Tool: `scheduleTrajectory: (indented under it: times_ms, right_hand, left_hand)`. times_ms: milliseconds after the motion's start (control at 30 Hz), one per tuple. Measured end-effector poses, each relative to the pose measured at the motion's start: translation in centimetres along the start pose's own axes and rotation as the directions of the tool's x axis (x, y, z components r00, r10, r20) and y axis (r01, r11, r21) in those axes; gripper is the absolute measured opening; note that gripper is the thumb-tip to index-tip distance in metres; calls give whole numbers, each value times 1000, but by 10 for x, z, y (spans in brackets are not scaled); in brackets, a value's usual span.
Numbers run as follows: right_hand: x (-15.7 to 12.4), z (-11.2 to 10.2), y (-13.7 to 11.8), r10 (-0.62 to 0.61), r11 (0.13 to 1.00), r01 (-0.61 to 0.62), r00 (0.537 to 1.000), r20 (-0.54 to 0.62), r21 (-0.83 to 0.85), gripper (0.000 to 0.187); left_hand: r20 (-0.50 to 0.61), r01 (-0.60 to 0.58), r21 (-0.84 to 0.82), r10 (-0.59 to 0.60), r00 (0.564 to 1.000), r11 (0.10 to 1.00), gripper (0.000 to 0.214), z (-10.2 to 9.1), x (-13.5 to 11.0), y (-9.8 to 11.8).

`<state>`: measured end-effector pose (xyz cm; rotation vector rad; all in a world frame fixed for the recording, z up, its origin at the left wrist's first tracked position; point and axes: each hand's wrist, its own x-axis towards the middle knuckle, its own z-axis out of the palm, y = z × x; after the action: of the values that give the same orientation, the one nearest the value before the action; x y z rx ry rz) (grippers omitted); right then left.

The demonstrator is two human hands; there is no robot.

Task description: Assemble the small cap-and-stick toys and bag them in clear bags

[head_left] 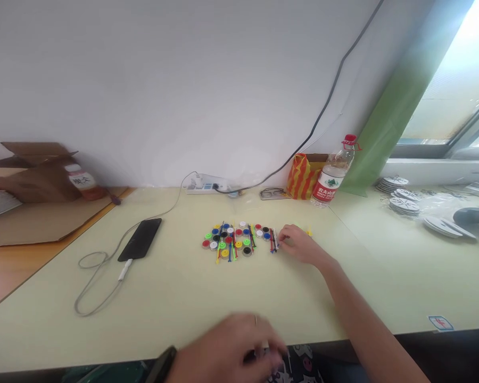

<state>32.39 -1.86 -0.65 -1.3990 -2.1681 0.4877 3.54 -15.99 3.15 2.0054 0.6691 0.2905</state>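
Note:
My right hand (299,243) rests on the table at the right end of a cluster of small parts. Its fingers are curled and pinched together beside a few thin plastic arrows (272,241); what they hold, if anything, is hidden. To the left lie several small round discs (224,254) in red, blue, yellow, green, white and black, with thin coloured plastic arrows (230,252) laid among them. My left hand (239,346) is over the table's front edge, blurred by motion, with its fingers bent downward. A small whitish patch shows by its fingers, too smeared to name.
A black phone (140,239) with a charging cable (91,274) lies at left. Behind stand a power strip (207,184), a striped bag (301,178) and a water bottle (332,175). Stacked white discs (404,205) are at right, a cardboard box (40,175) at far left.

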Motion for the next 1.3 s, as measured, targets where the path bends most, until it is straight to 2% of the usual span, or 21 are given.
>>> scheduleTrajectory:
  times_ms: [67, 100, 167, 233, 300, 400, 533, 667, 767, 900, 1067, 1133, 1300]
  right_hand:
    - [-1, -3, 0, 2, 1000, -2, 1000, -27, -14, 12]
    - [-1, -4, 0, 5, 1000, -6, 999, -37, -25, 12]
    - [-2, -5, 0, 14, 999, -15, 999, -43, -46, 12]
    - [-2, -5, 0, 27, 997, -29, 999, -41, -67, 12]
    - [-2, -3, -1, 43, 994, -46, 998, -41, -98, 12]
    - [-1, -1, -3, 58, 988, -63, 998, -33, -139, 14]
    - [-1, -2, -4, 92, 990, -92, 996, -7, -111, 15]
    - [-5, -6, -6, 101, 995, -101, 994, 29, 3, 13]
    - [-7, -9, -7, 103, 991, -108, 992, 67, 83, 10]
    - [-7, -12, -7, 103, 986, -111, 992, 66, 122, 8]
    - [-8, -16, -9, 96, 983, -98, 995, 23, 158, 10]
    - [-8, -18, -10, 89, 981, -91, 996, 15, 174, 11]
    - [-10, -23, -15, 86, 968, -80, 996, -13, 240, 9]
  left_hand:
    - [-209, -1, 332, 75, 975, 943, 27, -30, 26, -5]
    - [-261, 11, 453, 121, 958, 891, 28, -44, 40, -11]
    - [-306, 36, 584, 180, 935, 811, 30, -66, 69, -27]
    - [-311, 41, 679, 237, 921, 733, 31, -78, 95, -44]
    - [-291, 45, 771, 289, 912, 635, 31, -82, 116, -55]
    - [-256, 58, 853, 320, 912, 518, 27, -80, 134, -61]
    - [-257, 94, 895, 332, 908, 436, 19, -76, 143, -58]
    - [-225, 55, 883, 318, 921, 466, 5, -77, 143, -54]
    - [-202, 11, 862, 325, 924, 507, 3, -79, 136, -52]
    - [-279, 13, 765, 313, 908, 644, 6, -85, 114, -51]
    - [-359, -59, 439, 235, 903, 897, 7, -90, 83, -54]
    - [-392, -94, 313, 219, 894, 945, 10, -88, 76, -60]
    - [-550, -143, 10, 125, 826, 990, 21, -82, 74, -82]
